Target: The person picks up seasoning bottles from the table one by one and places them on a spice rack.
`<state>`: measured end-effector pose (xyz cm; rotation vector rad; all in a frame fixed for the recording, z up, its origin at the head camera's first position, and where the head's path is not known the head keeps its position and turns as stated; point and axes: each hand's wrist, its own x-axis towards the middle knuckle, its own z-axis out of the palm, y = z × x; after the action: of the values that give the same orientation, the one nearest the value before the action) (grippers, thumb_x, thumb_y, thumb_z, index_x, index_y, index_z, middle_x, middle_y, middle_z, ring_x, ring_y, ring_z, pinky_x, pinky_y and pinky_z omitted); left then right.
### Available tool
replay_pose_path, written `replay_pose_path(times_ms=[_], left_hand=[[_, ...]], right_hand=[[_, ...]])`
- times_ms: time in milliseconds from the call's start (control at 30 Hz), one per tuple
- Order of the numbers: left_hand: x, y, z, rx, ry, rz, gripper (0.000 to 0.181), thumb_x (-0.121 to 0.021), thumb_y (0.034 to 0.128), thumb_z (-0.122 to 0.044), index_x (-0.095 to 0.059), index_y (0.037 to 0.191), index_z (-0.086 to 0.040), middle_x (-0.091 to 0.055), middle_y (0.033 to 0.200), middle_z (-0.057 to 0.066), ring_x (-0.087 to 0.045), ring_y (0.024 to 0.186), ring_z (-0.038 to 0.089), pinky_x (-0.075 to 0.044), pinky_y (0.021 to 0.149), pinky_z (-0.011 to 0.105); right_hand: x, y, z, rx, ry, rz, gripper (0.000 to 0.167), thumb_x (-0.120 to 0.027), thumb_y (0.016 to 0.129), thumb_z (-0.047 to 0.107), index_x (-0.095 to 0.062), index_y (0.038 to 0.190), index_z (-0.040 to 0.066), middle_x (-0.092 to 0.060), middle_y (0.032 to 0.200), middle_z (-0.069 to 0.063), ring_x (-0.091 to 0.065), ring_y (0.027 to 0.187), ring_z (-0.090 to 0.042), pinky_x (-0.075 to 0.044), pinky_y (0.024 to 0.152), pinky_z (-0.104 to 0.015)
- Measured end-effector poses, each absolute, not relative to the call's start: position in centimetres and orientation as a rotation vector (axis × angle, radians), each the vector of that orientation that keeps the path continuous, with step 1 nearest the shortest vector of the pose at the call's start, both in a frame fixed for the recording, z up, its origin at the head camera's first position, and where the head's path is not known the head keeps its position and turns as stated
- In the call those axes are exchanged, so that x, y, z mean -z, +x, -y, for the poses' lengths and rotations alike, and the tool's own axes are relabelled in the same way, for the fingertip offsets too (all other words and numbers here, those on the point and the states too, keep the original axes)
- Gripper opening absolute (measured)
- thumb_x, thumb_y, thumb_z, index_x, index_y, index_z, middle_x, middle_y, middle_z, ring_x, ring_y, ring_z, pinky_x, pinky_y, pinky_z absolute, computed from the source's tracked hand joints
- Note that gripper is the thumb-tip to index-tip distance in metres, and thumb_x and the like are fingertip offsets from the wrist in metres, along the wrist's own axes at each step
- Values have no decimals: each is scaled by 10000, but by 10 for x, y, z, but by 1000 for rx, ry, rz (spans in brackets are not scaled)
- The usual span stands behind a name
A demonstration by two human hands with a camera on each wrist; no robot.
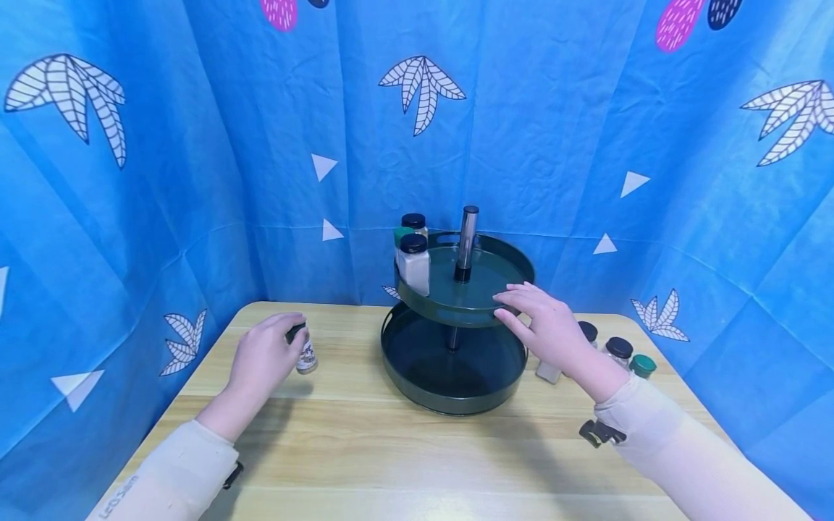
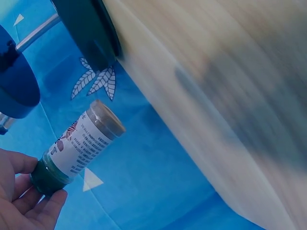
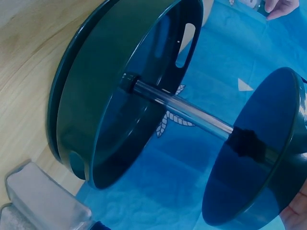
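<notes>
My left hand (image 1: 263,354) pinches a spice jar (image 2: 81,143) by its dark green cap. The jar has a white printed label and hangs base down at the table's left; whether its base touches the wood I cannot tell. To the right stands a dark green two-tier turntable (image 1: 456,398) with a metal centre post (image 1: 468,242). My right hand (image 1: 544,325) rests with loosely extended fingers at the front right rim of its upper tier (image 1: 456,315). On that tier's left side stand a black-capped jar of pale powder (image 1: 414,269), another black-capped jar and a green-capped one.
Several jars stand right of the turntable, partly behind my right hand, among them a black-capped jar (image 1: 617,349) and a green-capped jar (image 1: 642,365). Below the upper tier is the rimmed lower tier (image 1: 404,376). Blue patterned curtain (image 1: 554,145) surrounds the wooden table (image 1: 365,456).
</notes>
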<state>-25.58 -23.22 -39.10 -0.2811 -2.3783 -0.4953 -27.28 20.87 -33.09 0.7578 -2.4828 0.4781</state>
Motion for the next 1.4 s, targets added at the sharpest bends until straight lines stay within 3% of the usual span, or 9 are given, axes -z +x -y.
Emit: replay_pose_path(times_ms=[1400], left_hand=[[334, -243, 178, 496, -554, 2397, 256, -741, 912, -168, -741, 1139, -51, -712, 1190, 110, -681, 1078, 305, -565, 882, 469]], right_hand=[[331, -276, -210, -458, 771, 2488, 366, -688, 960, 320, -700, 1255, 104, -663, 1294, -135, -512, 1326, -372, -409, 1067, -571]])
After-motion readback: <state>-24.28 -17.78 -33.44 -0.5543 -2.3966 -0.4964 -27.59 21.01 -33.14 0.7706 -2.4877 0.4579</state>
